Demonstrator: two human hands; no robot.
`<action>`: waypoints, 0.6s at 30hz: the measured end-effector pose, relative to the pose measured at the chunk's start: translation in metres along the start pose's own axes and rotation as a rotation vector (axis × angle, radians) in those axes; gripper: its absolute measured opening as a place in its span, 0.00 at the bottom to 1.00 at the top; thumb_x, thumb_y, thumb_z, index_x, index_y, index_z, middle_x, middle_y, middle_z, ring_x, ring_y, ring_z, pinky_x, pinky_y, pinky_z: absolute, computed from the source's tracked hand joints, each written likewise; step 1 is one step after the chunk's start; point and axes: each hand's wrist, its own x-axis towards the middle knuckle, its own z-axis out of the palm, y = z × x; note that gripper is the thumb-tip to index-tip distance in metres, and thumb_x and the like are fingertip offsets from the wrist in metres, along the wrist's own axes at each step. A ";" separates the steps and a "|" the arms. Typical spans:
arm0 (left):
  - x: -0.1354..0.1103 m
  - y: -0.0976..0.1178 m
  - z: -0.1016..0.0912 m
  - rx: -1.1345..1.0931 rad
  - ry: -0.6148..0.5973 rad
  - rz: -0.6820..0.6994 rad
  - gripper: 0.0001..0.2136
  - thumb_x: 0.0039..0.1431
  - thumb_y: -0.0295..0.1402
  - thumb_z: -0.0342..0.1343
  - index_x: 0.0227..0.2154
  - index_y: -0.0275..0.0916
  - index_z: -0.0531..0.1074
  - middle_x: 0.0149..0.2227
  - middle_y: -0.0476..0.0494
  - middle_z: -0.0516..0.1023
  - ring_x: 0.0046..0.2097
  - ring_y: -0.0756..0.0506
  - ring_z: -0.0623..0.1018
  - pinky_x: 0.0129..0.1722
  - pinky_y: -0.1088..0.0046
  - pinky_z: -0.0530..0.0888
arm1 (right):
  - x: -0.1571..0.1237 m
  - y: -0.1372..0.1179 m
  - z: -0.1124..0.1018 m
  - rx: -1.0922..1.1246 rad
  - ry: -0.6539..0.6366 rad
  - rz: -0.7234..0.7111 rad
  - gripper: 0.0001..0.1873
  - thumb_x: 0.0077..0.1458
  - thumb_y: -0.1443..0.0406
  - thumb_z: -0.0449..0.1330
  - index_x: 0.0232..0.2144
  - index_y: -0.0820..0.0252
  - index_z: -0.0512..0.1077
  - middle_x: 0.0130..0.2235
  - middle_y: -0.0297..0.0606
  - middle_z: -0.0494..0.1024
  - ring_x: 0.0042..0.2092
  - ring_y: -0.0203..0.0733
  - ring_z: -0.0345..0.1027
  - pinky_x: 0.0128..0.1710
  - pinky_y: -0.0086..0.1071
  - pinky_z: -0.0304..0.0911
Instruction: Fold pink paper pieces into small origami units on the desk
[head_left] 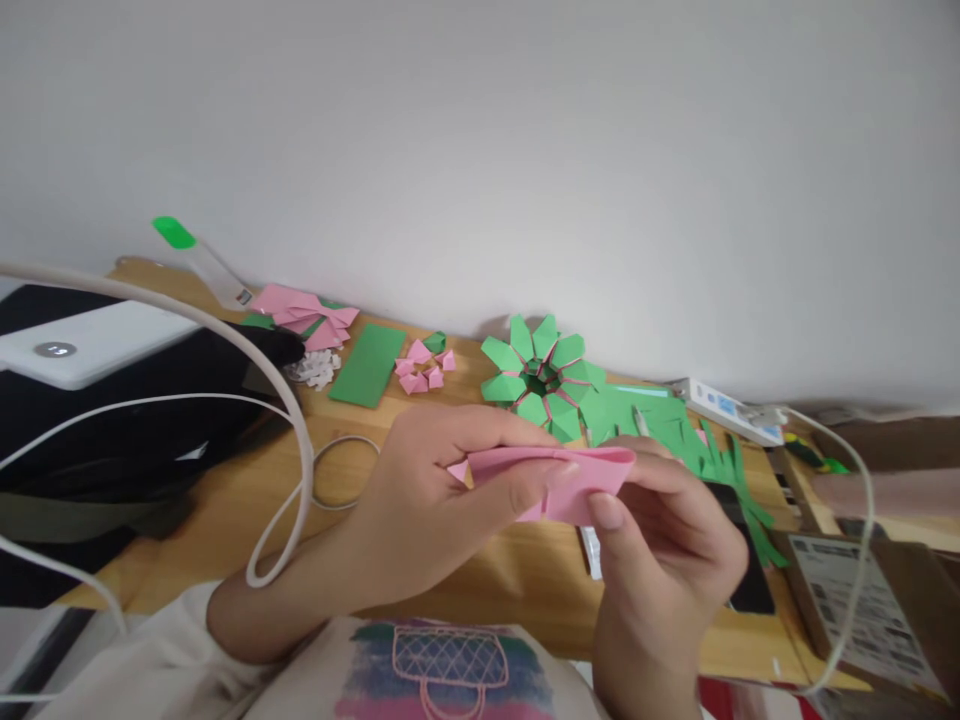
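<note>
A folded pink paper piece (pixel 600 478) is held in the air above the table, between both hands. My left hand (pixel 450 490) is closed on its left part, with the thumb lying along the near face. At the right end, my right hand (pixel 660 530) pinches the paper between thumb and fingers. Some of my fingers are hidden behind the paper. Beyond the hands stands a green paper flower (pixel 506 388) with pink between its petals. Small folded pink pieces (pixel 411 382) form a ring to its left.
A green paper sheet (pixel 367 365), a pink paper pile (pixel 300 312) and white bits (pixel 316 370) lie at the back left. Green strips (pixel 686 435), a power strip (pixel 727 405) and a dark phone (pixel 752 590) are on the right. A white cable (pixel 306 450) loops over my left forearm.
</note>
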 end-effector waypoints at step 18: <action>-0.001 0.004 -0.001 0.074 -0.012 0.037 0.07 0.59 0.31 0.58 0.29 0.41 0.81 0.24 0.53 0.80 0.26 0.52 0.76 0.23 0.81 0.69 | -0.001 0.004 -0.005 -0.055 -0.020 0.016 0.03 0.53 0.67 0.64 0.32 0.53 0.75 0.28 0.31 0.73 0.30 0.38 0.67 0.28 0.33 0.62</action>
